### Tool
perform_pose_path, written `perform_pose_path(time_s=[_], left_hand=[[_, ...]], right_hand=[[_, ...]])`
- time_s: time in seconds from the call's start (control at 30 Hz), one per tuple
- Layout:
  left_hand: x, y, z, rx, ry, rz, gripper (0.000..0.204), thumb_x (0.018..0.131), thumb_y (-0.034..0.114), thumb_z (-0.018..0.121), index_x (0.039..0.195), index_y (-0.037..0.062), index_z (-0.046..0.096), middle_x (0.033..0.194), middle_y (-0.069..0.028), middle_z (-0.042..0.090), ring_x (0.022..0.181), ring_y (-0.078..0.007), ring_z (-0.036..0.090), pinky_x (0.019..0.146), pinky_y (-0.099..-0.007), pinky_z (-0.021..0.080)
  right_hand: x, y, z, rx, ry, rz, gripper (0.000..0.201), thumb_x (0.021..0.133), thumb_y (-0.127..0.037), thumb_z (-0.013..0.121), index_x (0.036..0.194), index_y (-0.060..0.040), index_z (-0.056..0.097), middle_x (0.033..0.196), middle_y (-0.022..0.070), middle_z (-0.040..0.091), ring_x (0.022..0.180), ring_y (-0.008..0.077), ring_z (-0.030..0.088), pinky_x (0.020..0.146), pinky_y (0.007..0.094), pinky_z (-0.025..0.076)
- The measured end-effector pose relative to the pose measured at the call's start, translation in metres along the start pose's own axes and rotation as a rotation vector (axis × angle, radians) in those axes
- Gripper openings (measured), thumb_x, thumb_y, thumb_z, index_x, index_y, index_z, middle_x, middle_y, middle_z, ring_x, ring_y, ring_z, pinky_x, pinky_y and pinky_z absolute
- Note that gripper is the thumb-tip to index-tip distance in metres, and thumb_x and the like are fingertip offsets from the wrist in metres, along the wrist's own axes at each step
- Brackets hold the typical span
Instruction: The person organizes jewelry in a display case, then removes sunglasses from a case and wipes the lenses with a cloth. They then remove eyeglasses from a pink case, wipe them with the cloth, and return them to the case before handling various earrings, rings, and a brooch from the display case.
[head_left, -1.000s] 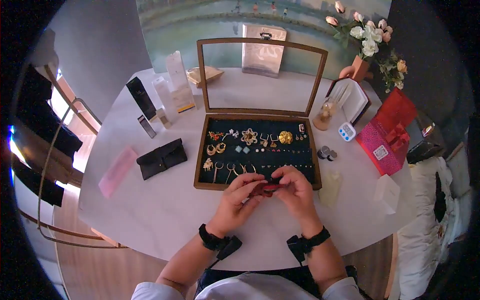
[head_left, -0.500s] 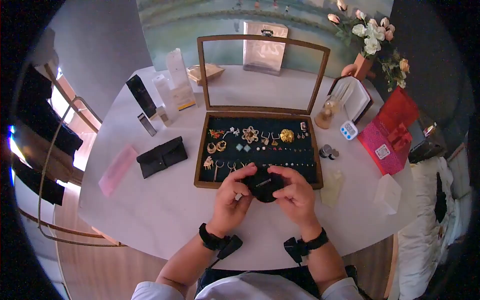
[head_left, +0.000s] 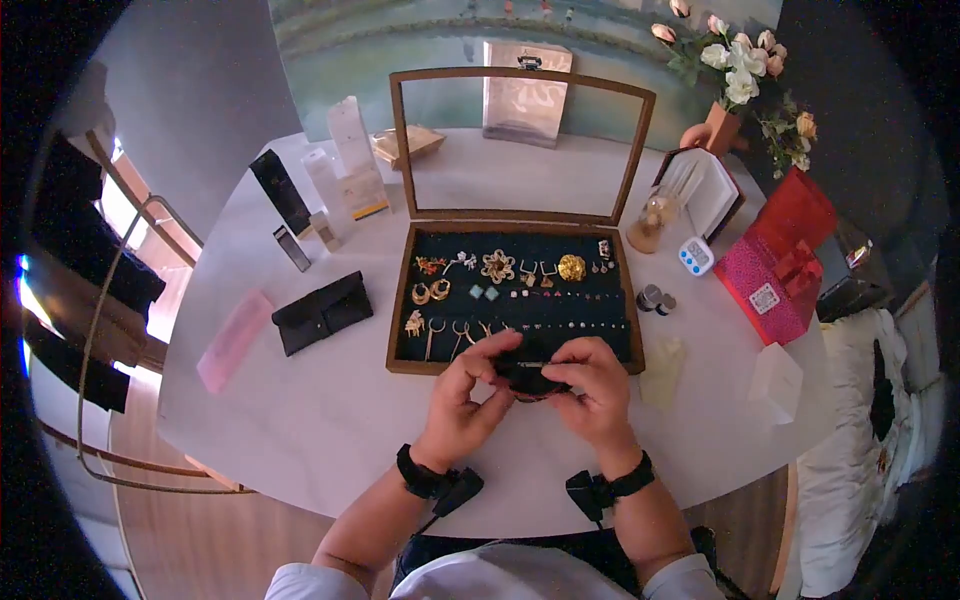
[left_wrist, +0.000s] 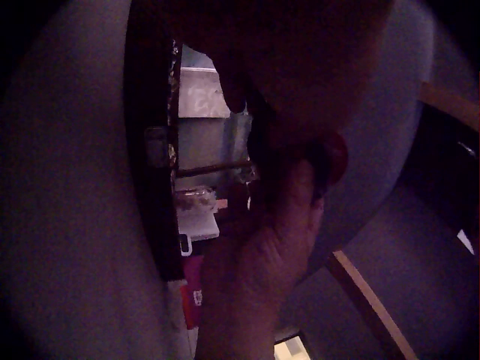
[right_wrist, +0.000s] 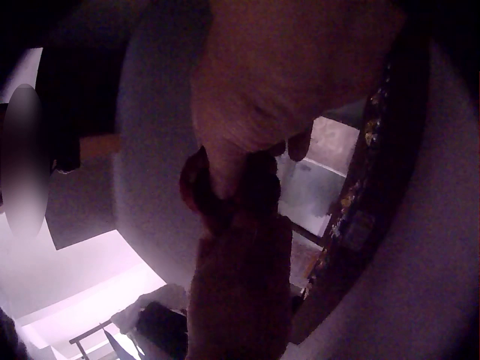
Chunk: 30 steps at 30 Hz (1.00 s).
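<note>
A small round black case [head_left: 518,376], with red along its lower edge and a short silvery strip on top, is between both hands, in front of the jewelry box. My left hand [head_left: 466,398] grips its left side with curled fingers and thumb. On the opposite side my right hand [head_left: 597,392] pinches it, fingertips close to the silvery strip. Just beyond, a wooden jewelry box [head_left: 402,366] stands with its glass lid raised; earrings and brooches [head_left: 498,266] sit in rows on dark lining. Both wrist views are dim; red shows on the case [right_wrist: 190,193] in the right one.
Left of the box are a black pouch [head_left: 322,312], a pink strip [head_left: 235,340] and several cosmetic boxes [head_left: 280,192]. At right lie a white timer [head_left: 696,257], a red-and-pink gift bag [head_left: 762,290], a white box [head_left: 776,384] and a flower vase [head_left: 720,130].
The case first showed red, then its black round face tilted toward me; now it lies flatter, red at its lower edge. The right fingers have shifted toward the silvery strip.
</note>
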<state>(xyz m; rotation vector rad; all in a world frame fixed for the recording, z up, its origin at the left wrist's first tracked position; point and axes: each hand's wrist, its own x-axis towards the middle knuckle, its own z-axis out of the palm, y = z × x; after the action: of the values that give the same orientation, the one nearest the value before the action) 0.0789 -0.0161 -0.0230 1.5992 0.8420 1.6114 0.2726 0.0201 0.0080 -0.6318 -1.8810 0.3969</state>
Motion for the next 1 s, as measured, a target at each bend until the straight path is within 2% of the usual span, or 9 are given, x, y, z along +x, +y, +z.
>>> perform_pose_path(time_s=[0.2, 0.33, 0.43, 0.5, 0.63, 0.7, 0.83, 0.9, 1.0], left_hand=[[0.001, 0.009, 0.001, -0.242, -0.012, -0.096, 0.036, 0.076, -0.009, 0.069, 0.101, 0.0057, 0.048, 0.141, -0.0176, 0.052, 0.127, -0.0248, 0.053, 0.1, -0.0364, 0.047], [0.001, 0.012, -0.005, -0.103, -0.091, -0.145, 0.031, 0.085, 0.0, 0.069, 0.106, 0.0079, 0.049, 0.136, -0.0194, 0.052, 0.121, -0.0297, 0.054, 0.1, -0.0411, 0.046], [0.004, 0.01, -0.006, 0.04, -0.133, 0.012, 0.025, 0.085, 0.0, 0.067, 0.103, 0.008, 0.052, 0.135, -0.0192, 0.054, 0.121, -0.0294, 0.055, 0.098, -0.0407, 0.048], [0.005, 0.011, -0.003, 0.097, -0.062, 0.102, 0.032, 0.077, -0.011, 0.067, 0.101, 0.0081, 0.057, 0.127, -0.0169, 0.062, 0.113, -0.0304, 0.063, 0.095, -0.0367, 0.05], [0.004, 0.01, -0.005, 0.137, -0.073, 0.113, 0.033, 0.076, -0.011, 0.067, 0.101, 0.0082, 0.057, 0.126, -0.017, 0.063, 0.112, -0.0305, 0.064, 0.093, -0.0368, 0.051], [0.003, 0.009, -0.007, 0.136, -0.112, 0.07, 0.022, 0.086, 0.002, 0.068, 0.102, 0.0076, 0.054, 0.128, -0.0205, 0.061, 0.113, -0.0297, 0.062, 0.095, -0.0395, 0.05], [-0.002, 0.011, -0.006, 0.058, -0.111, -0.024, 0.028, 0.085, 0.003, 0.073, 0.106, 0.0068, 0.054, 0.128, -0.0174, 0.061, 0.113, -0.0254, 0.062, 0.093, -0.0384, 0.051], [-0.002, 0.021, -0.004, -0.041, -0.135, -0.277, 0.042, 0.081, 0.005, 0.08, 0.115, 0.0058, 0.054, 0.127, -0.0123, 0.061, 0.112, -0.0201, 0.061, 0.093, -0.0363, 0.051], [-0.001, 0.016, -0.004, -0.074, -0.165, -0.323, 0.059, 0.077, 0.006, 0.085, 0.125, 0.005, 0.051, 0.125, -0.0083, 0.061, 0.109, -0.0178, 0.062, 0.094, -0.0354, 0.05]], right_hand=[[-0.002, -0.001, -0.002, -0.067, -0.055, -0.034, 0.039, 0.057, -0.004, 0.081, 0.095, -0.0127, 0.073, 0.091, 0.0044, 0.064, 0.084, 0.026, 0.063, 0.072, 0.0388, 0.051], [0.003, -0.004, 0.0, -0.109, -0.041, -0.115, 0.04, 0.057, -0.004, 0.081, 0.095, -0.0136, 0.073, 0.092, 0.0047, 0.064, 0.085, 0.0264, 0.063, 0.074, 0.0392, 0.051], [0.003, -0.003, 0.001, -0.163, -0.009, -0.138, 0.041, 0.058, -0.005, 0.082, 0.096, -0.0128, 0.071, 0.096, 0.0059, 0.065, 0.089, 0.0281, 0.063, 0.078, 0.0412, 0.052], [0.001, -0.002, 0.006, -0.045, 0.077, -0.035, 0.042, 0.057, -0.005, 0.082, 0.096, -0.0108, 0.067, 0.098, 0.0074, 0.067, 0.091, 0.0303, 0.064, 0.081, 0.0426, 0.052], [-0.003, 0.001, 0.004, -0.052, 0.021, 0.028, 0.041, 0.057, -0.005, 0.082, 0.095, -0.0089, 0.064, 0.097, 0.0087, 0.068, 0.091, 0.0313, 0.065, 0.081, 0.0422, 0.053], [-0.002, 0.002, 0.005, -0.073, 0.017, 0.04, 0.038, 0.058, -0.005, 0.081, 0.092, -0.0083, 0.064, 0.094, 0.0095, 0.067, 0.087, 0.0309, 0.065, 0.077, 0.0408, 0.053], [-0.003, 0.003, 0.005, -0.079, 0.014, 0.045, 0.032, 0.062, -0.01, 0.085, 0.087, -0.0078, 0.064, 0.088, 0.0094, 0.066, 0.08, 0.0299, 0.064, 0.069, 0.0391, 0.053], [-0.005, 0.002, 0.006, -0.06, 0.054, 0.112, 0.03, 0.066, -0.018, 0.088, 0.081, -0.0078, 0.064, 0.078, 0.0084, 0.064, 0.07, 0.0284, 0.063, 0.063, 0.0377, 0.052], [-0.005, 0.005, 0.007, -0.083, 0.034, 0.105, 0.033, 0.07, -0.026, 0.09, 0.078, -0.0072, 0.064, 0.072, 0.0086, 0.064, 0.062, 0.0266, 0.062, 0.058, 0.0353, 0.05]])
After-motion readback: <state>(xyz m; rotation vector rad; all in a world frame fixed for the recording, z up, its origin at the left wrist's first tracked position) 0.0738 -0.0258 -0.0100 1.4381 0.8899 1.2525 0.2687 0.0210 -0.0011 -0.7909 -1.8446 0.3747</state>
